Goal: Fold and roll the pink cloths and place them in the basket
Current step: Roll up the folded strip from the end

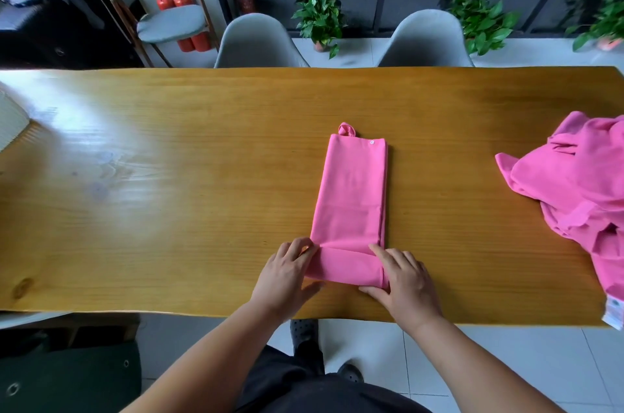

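Observation:
A pink cloth [351,196] lies on the wooden table [169,193], folded into a long narrow strip that runs away from me, with a small loop at its far end. Its near end is turned over into a first roll. My left hand [287,274] grips the left end of that roll, fingers on top and thumb underneath. At the roll's right end, my right hand [401,281] holds it the same way. A heap of unfolded pink cloths [580,186] sits at the table's right edge. No basket is in view.
Two grey chairs [260,44] stand behind the table's far edge, with potted plants [320,17] beyond them. A white ribbed object [11,118] pokes in at the table's far left. The near table edge runs just under my wrists.

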Tool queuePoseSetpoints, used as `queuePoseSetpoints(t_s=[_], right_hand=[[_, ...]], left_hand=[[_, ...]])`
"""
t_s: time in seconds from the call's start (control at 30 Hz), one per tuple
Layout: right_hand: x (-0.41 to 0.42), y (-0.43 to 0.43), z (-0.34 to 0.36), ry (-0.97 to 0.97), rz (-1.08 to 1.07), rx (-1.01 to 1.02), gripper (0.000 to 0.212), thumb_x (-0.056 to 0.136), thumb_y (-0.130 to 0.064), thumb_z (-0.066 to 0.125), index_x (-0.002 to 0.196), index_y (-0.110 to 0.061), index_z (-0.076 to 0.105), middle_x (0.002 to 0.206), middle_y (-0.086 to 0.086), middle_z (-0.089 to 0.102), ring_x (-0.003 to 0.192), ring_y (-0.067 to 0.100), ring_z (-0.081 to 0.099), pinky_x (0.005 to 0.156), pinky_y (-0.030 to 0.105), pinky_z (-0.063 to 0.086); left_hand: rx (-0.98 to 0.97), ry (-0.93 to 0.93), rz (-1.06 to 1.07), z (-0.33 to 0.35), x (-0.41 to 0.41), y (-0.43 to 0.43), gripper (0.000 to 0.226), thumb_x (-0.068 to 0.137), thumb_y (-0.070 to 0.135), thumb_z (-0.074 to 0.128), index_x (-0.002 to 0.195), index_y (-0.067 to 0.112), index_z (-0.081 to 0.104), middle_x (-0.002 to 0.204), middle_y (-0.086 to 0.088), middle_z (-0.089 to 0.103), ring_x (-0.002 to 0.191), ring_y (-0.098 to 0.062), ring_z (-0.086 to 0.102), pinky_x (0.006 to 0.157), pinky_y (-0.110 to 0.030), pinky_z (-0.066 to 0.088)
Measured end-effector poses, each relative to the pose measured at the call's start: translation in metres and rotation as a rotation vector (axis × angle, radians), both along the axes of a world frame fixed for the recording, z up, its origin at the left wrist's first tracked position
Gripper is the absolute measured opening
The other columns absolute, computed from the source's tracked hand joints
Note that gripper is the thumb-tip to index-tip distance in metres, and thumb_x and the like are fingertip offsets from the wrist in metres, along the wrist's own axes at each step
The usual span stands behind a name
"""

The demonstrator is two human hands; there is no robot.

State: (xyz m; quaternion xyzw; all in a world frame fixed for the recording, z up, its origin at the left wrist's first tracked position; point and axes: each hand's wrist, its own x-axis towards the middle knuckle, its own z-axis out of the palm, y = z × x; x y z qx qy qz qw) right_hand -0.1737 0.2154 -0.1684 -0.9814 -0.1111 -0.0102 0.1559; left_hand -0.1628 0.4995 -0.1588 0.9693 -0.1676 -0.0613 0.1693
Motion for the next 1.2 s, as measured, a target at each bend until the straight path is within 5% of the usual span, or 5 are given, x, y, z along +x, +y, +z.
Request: queuePoseSetpoints(t_s=[0.53, 0.67, 0.77, 0.93, 1.2], right_hand=[[0.035, -0.004, 0.025, 0.487, -0.33, 0.345, 0.087, 0.063, -0.107, 0.037, 0.101, -0.033, 0.063, 0.095, -0.011, 0.067, 0.085, 0.016, 0.065, 0.07, 0.036, 0.051], [0.044, 0.003, 0.036, 0.486, -0.44, 0.27, 0.066, 0.073, -0.094, 0.052, 0.101, -0.034, 0.05, 0.084, -0.009, 0.065, 0.074, 0.016, 0.063, 0.06, 0.033, 0.046], [0.047, 0.015, 0.039, 0.303, -0.432, 0.254, 0.043, 0.086, -0.072, 0.066, 0.105, -0.039, 0.048, 0.101, -0.015, 0.056, 0.079, 0.015, 0.061, 0.064, 0.032, 0.05], [0.049, 0.028, 0.028, -0.042, -0.191, 0.038, 0.008, 0.098, -0.041, 0.066, 0.096, -0.034, 0.066, 0.103, -0.016, 0.055, 0.09, 0.01, 0.057, 0.061, 0.032, 0.052], [0.027, 0.017, 0.013, 0.043, -0.026, -0.219, 0.076, 0.091, -0.074, 0.055, 0.146, -0.021, 0.055, 0.151, -0.002, 0.048, 0.129, 0.022, 0.052, 0.089, 0.043, 0.056]], left_hand=[[-0.12, 0.175, 0.249, 0.017, 0.025, -0.009, 0.076, 0.093, 0.086, 0.023, 0.118, 0.025, 0.061, 0.103, 0.012, 0.054, 0.104, -0.017, 0.052, 0.088, -0.038, 0.048], [-0.054, 0.261, 0.305, 0.017, 0.037, -0.015, 0.085, 0.087, 0.088, 0.016, 0.108, 0.021, 0.064, 0.111, 0.003, 0.051, 0.107, -0.022, 0.054, 0.091, -0.041, 0.051], [-0.195, 0.258, 0.441, 0.019, 0.046, -0.02, 0.061, 0.091, 0.079, 0.047, 0.117, 0.026, 0.062, 0.115, 0.007, 0.053, 0.107, -0.017, 0.056, 0.086, -0.04, 0.054], [-0.063, -0.236, 0.162, 0.014, 0.055, -0.017, 0.019, 0.099, 0.044, 0.067, 0.094, 0.026, 0.07, 0.096, 0.012, 0.061, 0.089, -0.018, 0.055, 0.073, -0.036, 0.046], [0.038, -0.198, -0.075, 0.0, 0.036, 0.002, 0.064, 0.092, 0.07, 0.06, 0.134, 0.023, 0.064, 0.132, 0.009, 0.06, 0.108, -0.02, 0.057, 0.086, -0.039, 0.051]])
